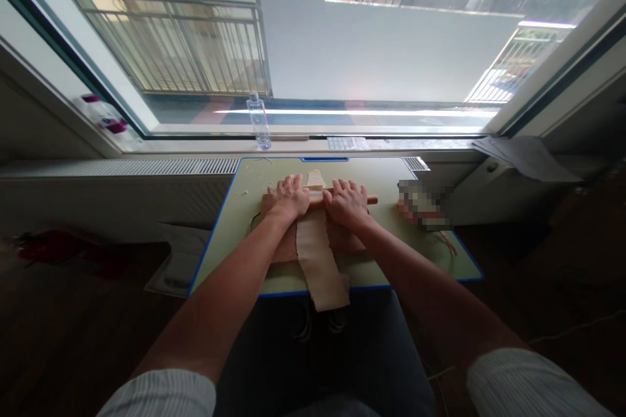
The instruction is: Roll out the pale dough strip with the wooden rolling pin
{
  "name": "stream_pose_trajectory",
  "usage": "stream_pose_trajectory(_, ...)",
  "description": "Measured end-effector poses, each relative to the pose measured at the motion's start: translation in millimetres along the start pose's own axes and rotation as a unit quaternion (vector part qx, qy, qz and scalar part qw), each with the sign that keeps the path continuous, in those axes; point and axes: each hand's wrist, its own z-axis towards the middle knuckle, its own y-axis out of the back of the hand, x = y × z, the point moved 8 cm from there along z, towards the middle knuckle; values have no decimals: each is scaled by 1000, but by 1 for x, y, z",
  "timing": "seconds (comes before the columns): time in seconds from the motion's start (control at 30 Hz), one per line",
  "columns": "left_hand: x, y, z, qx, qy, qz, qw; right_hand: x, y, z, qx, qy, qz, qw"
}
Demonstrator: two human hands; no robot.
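The left hand and right hand rest palm-down, fingers outstretched, on the rolling pin across a dough strip overhanging the table's near edge.

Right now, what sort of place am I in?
Probably a lived-in room, perhaps a home or dormitory: a large window, a radiator beneath it, and a blue-edged table with a rolling pin.
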Motion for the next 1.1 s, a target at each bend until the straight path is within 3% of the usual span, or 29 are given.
stream_pose_trajectory(0.3,-10,9,-54,-39,-24,18,999,1,11,-46,-15,10,19,1000)
stream_pose_trajectory(0.43,-11,12,-59,-51,-19,9,998,1,9,-51,-15,8,15,1000)
stream_pose_trajectory(0.73,-2,1,-5,-23,0,-2,1000,1,1,-2,-18,5,-10,1000)
stream_pose_trajectory(0.9,4,-2,32,18,4,-23,1000,-2,-9,37,31,-17,22,999)
stream_pose_trajectory(1.1,8,-3,66,15,6,-17,1000,-7,-19,72,88,-59,71,992)
